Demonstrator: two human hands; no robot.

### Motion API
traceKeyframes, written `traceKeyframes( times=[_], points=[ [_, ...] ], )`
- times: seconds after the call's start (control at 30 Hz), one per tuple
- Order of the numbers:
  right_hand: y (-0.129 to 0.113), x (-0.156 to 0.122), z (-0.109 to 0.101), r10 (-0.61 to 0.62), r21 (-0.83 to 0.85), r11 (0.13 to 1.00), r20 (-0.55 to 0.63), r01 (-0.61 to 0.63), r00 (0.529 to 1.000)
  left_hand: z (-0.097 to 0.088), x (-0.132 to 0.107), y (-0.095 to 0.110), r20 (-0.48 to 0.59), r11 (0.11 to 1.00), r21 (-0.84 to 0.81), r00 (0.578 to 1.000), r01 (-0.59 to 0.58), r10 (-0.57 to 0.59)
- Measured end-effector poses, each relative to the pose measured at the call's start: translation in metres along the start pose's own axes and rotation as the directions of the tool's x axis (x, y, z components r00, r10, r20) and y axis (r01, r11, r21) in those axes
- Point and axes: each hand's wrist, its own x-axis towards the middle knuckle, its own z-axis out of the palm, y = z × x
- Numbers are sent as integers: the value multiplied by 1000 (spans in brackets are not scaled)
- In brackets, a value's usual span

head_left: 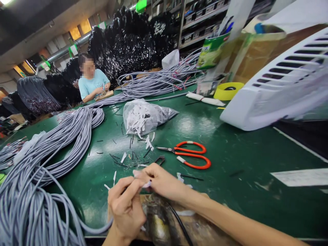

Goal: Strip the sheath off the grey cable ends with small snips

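My left hand (125,205) and my right hand (159,181) meet low in the middle of the view, above a worn board (197,225) at the table's near edge. Both hands are closed in a pinch on the end of a grey cable (97,229) that curves in from the left. A small white strip shows between the fingertips. Orange-handled scissors (189,155) lie shut on the green table (230,143) just beyond my right hand. A small black clip (160,160) lies between the scissors and my fingers.
A big bundle of grey cables (51,153) covers the left side. A clear bag of white scraps (143,116) sits mid-table, with scraps scattered around it. A white fan housing (282,85) stands at the right. Another person in a light blue shirt (91,85) works at the far end.
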Motion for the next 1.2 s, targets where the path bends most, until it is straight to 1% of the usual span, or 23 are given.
traceKeyframes(
  times=[0.07, 0.13, 0.17, 0.23, 0.3, 0.33, 0.4, 0.47, 0.6, 0.67, 0.77, 0.9, 1.0, 1.1, 1.13, 1.2],
  points=[
    [-2, -2, -2, -66, 3, 998, -113, 67, 991, 0, 1, 0, -27, 994, -32, 994, 102, -103],
    [-7, -6, -6, -147, -15, 989, -195, 147, 970, 0, 2, -1, -4, 976, -64, 978, 209, -210],
    [-9, -8, -8, -192, -46, 981, -207, 187, 959, -1, 2, -1, 26, 966, -77, 969, 249, -247],
    [-11, -11, -12, -296, -134, 952, -181, 275, 938, -1, 1, -2, 81, 948, -98, 952, 301, -294],
    [-12, -13, -14, -384, -225, 912, -184, 342, 905, -1, 1, -1, 119, 930, -107, 934, 351, -338],
    [-12, -14, -14, -407, -269, 898, -207, 348, 890, -2, 1, -1, 127, 922, -108, 925, 371, -357],
    [-11, -15, -12, -420, -352, 880, -267, 318, 867, -1, 0, -1, 121, 907, -108, 911, 408, -396],
    [-11, -16, -9, -438, -427, 855, -291, 294, 850, -1, -1, -1, 95, 893, -104, 898, 438, -429],
    [-11, -19, -3, -537, -532, 763, -205, 367, 818, 0, -3, -4, 66, 900, -84, 904, 427, -423],
    [-11, -20, -2, -560, -561, 735, -187, 380, 807, 1, -4, -5, 61, 908, -71, 911, 412, -409],
    [-8, -22, 1, -571, -583, 721, -193, 375, 798, 1, -4, -6, 54, 919, -36, 919, 392, -390],
    [-4, -24, 3, -588, -623, 700, -225, 349, 777, 0, -3, -5, 44, 946, 15, 945, 323, -324],
    [-6, -24, 4, -571, -647, 700, -256, 301, 780, 1, -3, -3, 52, 962, 60, 961, 268, -271],
    [-9, -23, 2, -550, -640, 721, -293, 267, 782, 2, -2, 0, 112, 970, 94, 966, 225, -235],
    [-10, -22, 1, -542, -627, 732, -298, 267, 786, 2, -1, 0, 119, 968, 97, 963, 232, -243],
    [-12, -22, 0, -522, -598, 752, -284, 277, 804, 2, 1, 1, 89, 953, 90, 950, 290, -298]
  ],
)
